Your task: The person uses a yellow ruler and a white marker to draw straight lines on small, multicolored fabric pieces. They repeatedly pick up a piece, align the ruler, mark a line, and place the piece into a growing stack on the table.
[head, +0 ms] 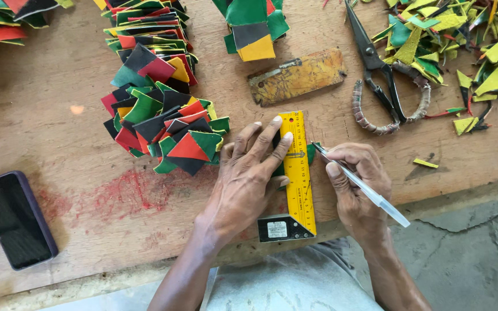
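Note:
My left hand presses flat on a yellow try-square ruler that lies on the wooden board, its black base at the board's near edge. A green piece shows under the ruler, mostly hidden. My right hand grips a clear pen, whose tip touches the ruler's right edge near the green piece.
A heap of green, red, black and yellow patchwork pieces lies left of the ruler. Behind are a yellowish flat block, large scissors and yellow-green offcuts. A dark phone rests at the left.

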